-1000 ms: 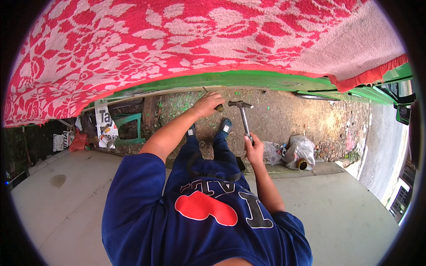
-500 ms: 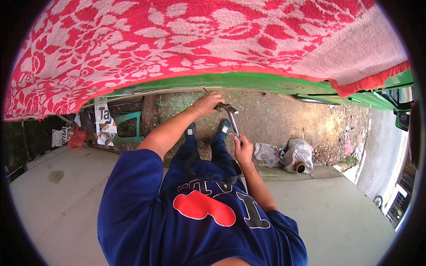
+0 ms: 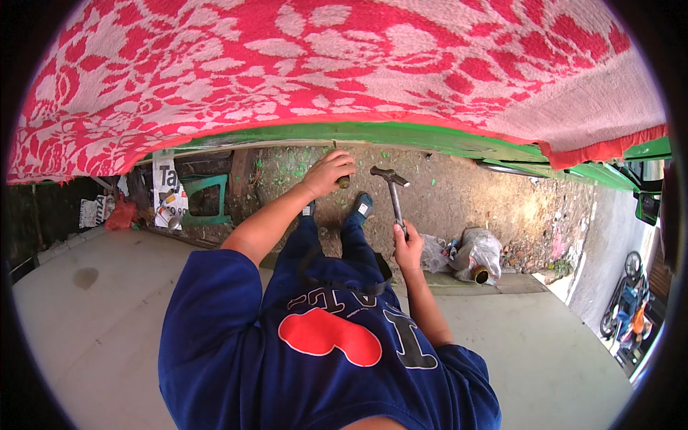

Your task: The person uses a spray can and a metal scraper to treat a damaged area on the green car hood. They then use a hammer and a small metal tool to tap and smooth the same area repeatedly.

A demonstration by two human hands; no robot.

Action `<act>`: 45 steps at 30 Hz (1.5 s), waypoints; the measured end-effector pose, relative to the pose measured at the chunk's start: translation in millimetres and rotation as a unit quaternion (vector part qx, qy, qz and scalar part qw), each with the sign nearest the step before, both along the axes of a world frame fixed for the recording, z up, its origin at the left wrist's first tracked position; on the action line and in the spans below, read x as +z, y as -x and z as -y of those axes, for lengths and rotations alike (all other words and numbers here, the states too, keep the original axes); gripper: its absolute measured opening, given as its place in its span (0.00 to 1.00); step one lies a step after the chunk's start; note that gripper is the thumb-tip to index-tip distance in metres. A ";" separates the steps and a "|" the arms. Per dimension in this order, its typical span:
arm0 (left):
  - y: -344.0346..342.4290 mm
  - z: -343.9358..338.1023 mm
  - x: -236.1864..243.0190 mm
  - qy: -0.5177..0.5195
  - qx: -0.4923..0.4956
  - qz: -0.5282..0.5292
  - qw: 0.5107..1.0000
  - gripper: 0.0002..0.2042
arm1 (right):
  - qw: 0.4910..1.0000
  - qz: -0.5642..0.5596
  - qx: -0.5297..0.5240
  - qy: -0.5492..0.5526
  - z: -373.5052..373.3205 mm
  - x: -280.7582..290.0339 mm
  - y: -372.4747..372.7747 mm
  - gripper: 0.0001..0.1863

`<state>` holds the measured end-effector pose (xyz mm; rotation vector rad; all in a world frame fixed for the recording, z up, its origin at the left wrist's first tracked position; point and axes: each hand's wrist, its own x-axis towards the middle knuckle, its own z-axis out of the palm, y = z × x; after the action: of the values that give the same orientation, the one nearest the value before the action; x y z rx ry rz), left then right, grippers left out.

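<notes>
My left hand (image 3: 330,173) is closed round a chisel-like hand tool (image 3: 344,182). The rounded brownish butt of its handle shows below my fingers, and a thin shank points at the lower edge of the green panel (image 3: 387,133). Most of this tool is hidden by the hand. In my right hand (image 3: 409,247) is a hammer (image 3: 395,199), gripped low on its metal shaft. Its dark head stands to the right of my left hand, apart from the tool's butt.
A red-and-pink floral towel (image 3: 322,64) drapes over the green panel. Green flakes dot the ground. Plastic bags (image 3: 479,252) with an open can (image 3: 479,274) lie at right. A green frame (image 3: 221,197) is at left, pale slabs (image 3: 516,337) behind me, and a motorbike (image 3: 623,301) far right.
The hammer has swung right, away from the butt of the tool, where its head was before. My left hand has shifted slightly and turned, baring the tool's butt. More of the motorbike shows.
</notes>
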<state>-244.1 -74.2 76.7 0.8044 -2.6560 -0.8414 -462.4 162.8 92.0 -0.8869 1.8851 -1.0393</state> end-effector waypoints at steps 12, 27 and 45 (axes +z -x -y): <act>-24.1 -26.1 9.4 0.043 0.153 0.016 0.987 0.12 | 0.999 -0.029 0.041 -0.007 5.5 19.0 -0.9 0.15; -38.0 -15.3 -0.7 -0.022 0.195 -0.084 0.977 0.13 | 0.992 -0.069 0.097 -0.034 22.3 35.7 -4.3 0.17; -67.3 0.6 -23.5 -0.196 0.189 -0.236 0.933 0.17 | 0.955 -0.142 0.260 -0.017 84.0 83.1 -25.6 0.19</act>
<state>-176.8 -74.8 53.2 1.0066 -1.8629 -1.2814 -436.7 78.8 175.1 -1.4749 1.7373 -0.5775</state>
